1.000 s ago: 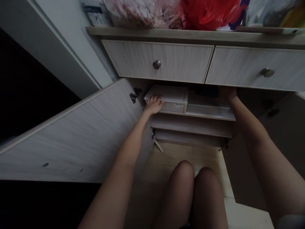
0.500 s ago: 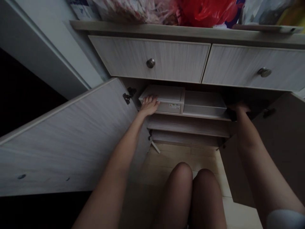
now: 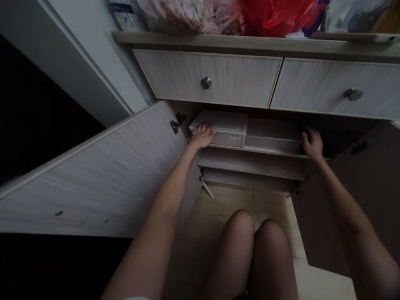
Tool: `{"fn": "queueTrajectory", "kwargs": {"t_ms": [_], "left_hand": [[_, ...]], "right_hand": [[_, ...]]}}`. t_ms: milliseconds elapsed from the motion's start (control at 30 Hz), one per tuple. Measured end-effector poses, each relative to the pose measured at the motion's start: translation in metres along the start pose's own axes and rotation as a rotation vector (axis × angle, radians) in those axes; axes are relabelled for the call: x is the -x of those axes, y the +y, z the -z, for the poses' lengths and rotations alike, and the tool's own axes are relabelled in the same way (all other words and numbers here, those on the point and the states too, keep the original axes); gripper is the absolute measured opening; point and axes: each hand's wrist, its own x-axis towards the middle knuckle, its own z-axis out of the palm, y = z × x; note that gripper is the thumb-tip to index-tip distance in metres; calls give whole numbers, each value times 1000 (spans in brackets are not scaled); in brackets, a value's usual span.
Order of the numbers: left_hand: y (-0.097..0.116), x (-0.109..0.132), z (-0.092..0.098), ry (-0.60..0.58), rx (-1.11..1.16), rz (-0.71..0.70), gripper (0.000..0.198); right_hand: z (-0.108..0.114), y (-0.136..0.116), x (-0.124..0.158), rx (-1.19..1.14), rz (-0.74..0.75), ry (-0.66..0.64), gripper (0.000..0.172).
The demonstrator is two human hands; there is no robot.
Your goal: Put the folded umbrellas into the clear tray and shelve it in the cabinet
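Since the earlier frame, the right hand (image 3: 312,143) has curled at the end of the second box (image 3: 271,135), grip unclear. The left hand (image 3: 201,136) lies open on the first box (image 3: 218,123). I see both boxes still on the shelf (image 3: 259,153).

White plastic drawer unit (image 3: 218,130); seemingly shut, level.

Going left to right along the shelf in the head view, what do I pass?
Left cabinet door → left hand → white plastic box → second plastic box → right hand → right cabinet door
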Motion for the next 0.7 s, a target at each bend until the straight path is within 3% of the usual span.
{"fn": "queueTrajectory", "kwargs": {"t_ms": [67,133,300,433,567,633,700], "left_hand": [[1,0,-1,21,-1,-5,60],[2,1,-2,41,-2,-5,60],[4,1,-6,69,6,9,58],[3,0,-4,43,18,7,58],[5,-1,3,51,51,13,62],[10,9,9,206,102,1,62],[16,36,15,408,183,-9,61]], "right_hand": [[-1,-16,14,-19,203,-94,49],[-6,-28,21,5,265,-169,43],[-16,-41,23,36,217,-193,40],[-12,-50,27,40,161,-170,42],[17,-62,56,-64,113,-78,51],[43,-64,89,-136,114,-20,54],[75,-59,133,-154,115,47,56]]}}
